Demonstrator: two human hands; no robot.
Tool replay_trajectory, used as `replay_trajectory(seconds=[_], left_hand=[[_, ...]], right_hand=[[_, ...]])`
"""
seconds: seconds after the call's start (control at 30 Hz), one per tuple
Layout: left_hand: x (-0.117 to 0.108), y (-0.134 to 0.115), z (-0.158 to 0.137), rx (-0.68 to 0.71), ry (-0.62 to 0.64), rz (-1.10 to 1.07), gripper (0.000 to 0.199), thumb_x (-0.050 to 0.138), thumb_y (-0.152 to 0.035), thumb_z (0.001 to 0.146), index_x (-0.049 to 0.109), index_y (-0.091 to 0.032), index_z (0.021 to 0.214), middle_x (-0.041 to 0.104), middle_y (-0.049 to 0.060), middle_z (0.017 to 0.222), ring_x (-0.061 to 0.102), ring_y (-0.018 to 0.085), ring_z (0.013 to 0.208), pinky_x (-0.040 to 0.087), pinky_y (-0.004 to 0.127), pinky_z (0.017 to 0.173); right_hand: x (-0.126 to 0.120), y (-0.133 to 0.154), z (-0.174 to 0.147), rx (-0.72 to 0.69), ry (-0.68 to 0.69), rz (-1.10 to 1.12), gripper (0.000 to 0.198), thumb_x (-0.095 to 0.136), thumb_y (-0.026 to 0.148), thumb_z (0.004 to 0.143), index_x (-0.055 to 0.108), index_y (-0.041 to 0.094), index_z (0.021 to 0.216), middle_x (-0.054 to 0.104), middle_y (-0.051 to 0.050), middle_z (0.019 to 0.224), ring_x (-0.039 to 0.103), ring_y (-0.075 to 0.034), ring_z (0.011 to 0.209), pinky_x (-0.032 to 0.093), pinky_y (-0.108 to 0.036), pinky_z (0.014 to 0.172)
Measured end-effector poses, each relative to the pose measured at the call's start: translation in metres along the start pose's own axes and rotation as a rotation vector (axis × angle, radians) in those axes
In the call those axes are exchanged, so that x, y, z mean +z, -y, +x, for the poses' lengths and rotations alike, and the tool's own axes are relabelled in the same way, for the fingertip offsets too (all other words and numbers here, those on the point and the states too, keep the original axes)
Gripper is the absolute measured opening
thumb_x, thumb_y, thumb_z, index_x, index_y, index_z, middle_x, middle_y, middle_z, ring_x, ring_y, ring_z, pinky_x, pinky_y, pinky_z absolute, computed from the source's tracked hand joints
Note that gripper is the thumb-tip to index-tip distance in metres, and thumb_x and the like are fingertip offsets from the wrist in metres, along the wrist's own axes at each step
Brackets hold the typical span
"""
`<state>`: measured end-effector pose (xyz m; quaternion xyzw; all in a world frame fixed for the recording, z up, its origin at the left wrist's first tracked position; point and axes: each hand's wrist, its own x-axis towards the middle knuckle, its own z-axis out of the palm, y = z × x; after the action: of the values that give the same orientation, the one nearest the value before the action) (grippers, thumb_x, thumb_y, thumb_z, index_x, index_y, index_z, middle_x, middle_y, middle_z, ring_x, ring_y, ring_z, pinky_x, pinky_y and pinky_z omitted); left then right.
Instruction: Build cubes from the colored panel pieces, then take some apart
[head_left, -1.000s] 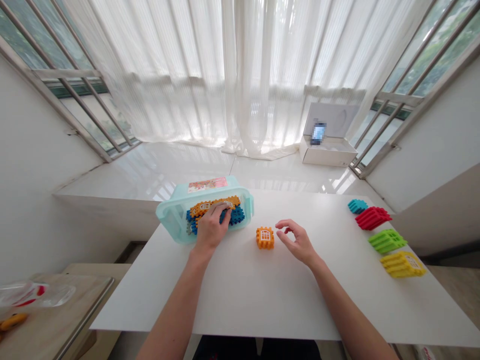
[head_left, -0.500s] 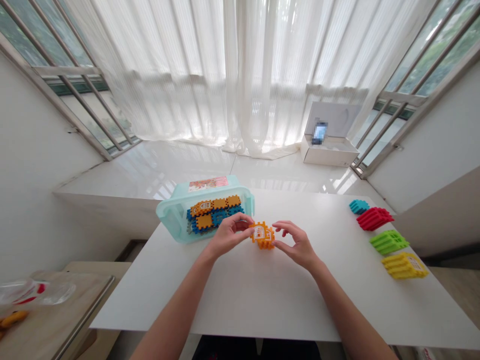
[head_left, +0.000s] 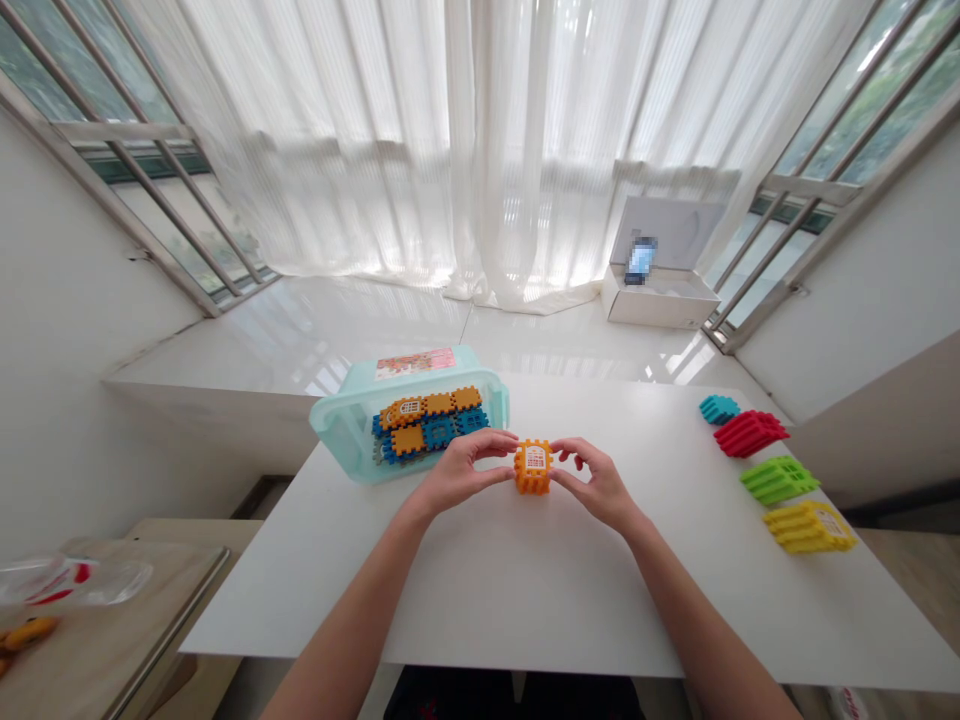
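Note:
A short stack of orange interlocking building blocks [head_left: 533, 467] stands on the white table in front of me. A white window lattice shows on its top piece. My left hand [head_left: 466, 470] grips the stack's left side between thumb and fingers. From the right, my right hand [head_left: 598, 484] presses its thumb and fingertips against the opposite side. Left of my hands, a mint-green plastic bin [head_left: 346, 440] holds orange and blue blocks [head_left: 431, 425] of the same notched kind, with some grey ones partly hidden below.
Along the table's right side lie teal [head_left: 718, 409], red [head_left: 750, 434], green [head_left: 780, 481] and yellow block stacks [head_left: 808, 527]. An open white box [head_left: 656, 308] with a phone [head_left: 640, 262] stands on the sill. At lower left, a plastic bottle [head_left: 112, 583] lies on another surface.
The top orange block, tilted to the left before, now sits squarely on the stack. My right fingers have closed in against its right side.

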<state>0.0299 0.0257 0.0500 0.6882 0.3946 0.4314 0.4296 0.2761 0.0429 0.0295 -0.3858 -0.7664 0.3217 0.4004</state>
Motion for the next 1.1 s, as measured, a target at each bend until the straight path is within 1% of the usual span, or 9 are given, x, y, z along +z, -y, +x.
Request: replay_trajectory(seconds=[0.13,0.2,0.27,0.43,0.57,0.7,0.87,1.1], left_hand=[[-0.001,0.004,0.000,0.058,0.004,0.147,0.029,0.073,-0.030,0.080,0.070,-0.021,0.107,0.069,0.009,0.114,0.063,0.023,0.109,0.055,0.037,0.090],[0.000,0.007,0.001,0.074,-0.001,0.194,0.027,0.072,-0.030,0.080,0.070,-0.022,0.107,0.070,0.009,0.114,0.062,0.024,0.112,0.055,0.036,0.088],[0.000,0.009,0.001,0.073,-0.004,0.218,0.026,0.070,-0.030,0.082,0.070,-0.022,0.107,0.071,0.008,0.112,0.063,0.023,0.111,0.055,0.036,0.088],[0.002,0.009,0.001,0.080,0.001,0.243,0.025,0.068,-0.027,0.083,0.070,-0.022,0.107,0.072,0.007,0.109,0.066,0.021,0.104,0.053,0.035,0.091],[0.002,0.011,0.000,0.091,0.009,0.258,0.024,0.068,-0.024,0.083,0.069,-0.023,0.106,0.072,0.005,0.108,0.066,0.020,0.103,0.052,0.034,0.092],[0.002,0.012,0.000,0.100,0.018,0.266,0.023,0.066,-0.024,0.084,0.069,-0.022,0.107,0.072,0.006,0.109,0.065,0.021,0.104,0.052,0.034,0.091],[0.002,0.012,0.000,0.086,0.044,0.269,0.025,0.067,-0.023,0.084,0.069,-0.023,0.109,0.071,0.005,0.110,0.064,0.020,0.107,0.053,0.031,0.088],[0.003,0.014,-0.001,0.067,0.060,0.269,0.027,0.065,-0.023,0.084,0.067,-0.023,0.110,0.071,0.004,0.110,0.065,0.020,0.105,0.053,0.032,0.089]], right_hand=[[0.001,-0.004,0.000,0.013,0.014,0.000,0.025,0.067,0.036,0.086,0.062,0.026,0.108,0.068,-0.006,0.106,0.063,-0.021,0.086,0.048,-0.034,0.068],[0.002,-0.005,0.001,0.011,0.023,-0.003,0.025,0.066,0.036,0.086,0.062,0.026,0.108,0.067,-0.007,0.107,0.063,-0.021,0.086,0.049,-0.034,0.067],[0.003,-0.006,0.001,0.006,0.035,-0.006,0.025,0.066,0.037,0.086,0.062,0.026,0.108,0.066,-0.007,0.108,0.063,-0.020,0.086,0.049,-0.033,0.066],[0.003,-0.005,0.000,0.000,0.049,-0.011,0.026,0.069,0.036,0.084,0.063,0.025,0.107,0.066,-0.007,0.107,0.063,-0.020,0.085,0.049,-0.033,0.065],[0.003,-0.005,0.000,0.003,0.047,-0.014,0.025,0.070,0.034,0.082,0.064,0.025,0.105,0.067,-0.006,0.105,0.062,-0.020,0.085,0.048,-0.033,0.066],[0.003,-0.004,0.000,0.013,0.062,-0.027,0.024,0.070,0.030,0.082,0.065,0.025,0.105,0.068,-0.006,0.105,0.063,-0.019,0.084,0.047,-0.032,0.065],[0.003,-0.004,0.000,0.011,0.088,-0.058,0.027,0.069,0.028,0.081,0.066,0.025,0.108,0.068,-0.006,0.107,0.064,-0.021,0.089,0.047,-0.031,0.065],[0.005,-0.007,-0.001,0.004,0.096,-0.081,0.027,0.069,0.027,0.080,0.065,0.024,0.107,0.067,-0.007,0.107,0.064,-0.020,0.088,0.048,-0.031,0.065]])
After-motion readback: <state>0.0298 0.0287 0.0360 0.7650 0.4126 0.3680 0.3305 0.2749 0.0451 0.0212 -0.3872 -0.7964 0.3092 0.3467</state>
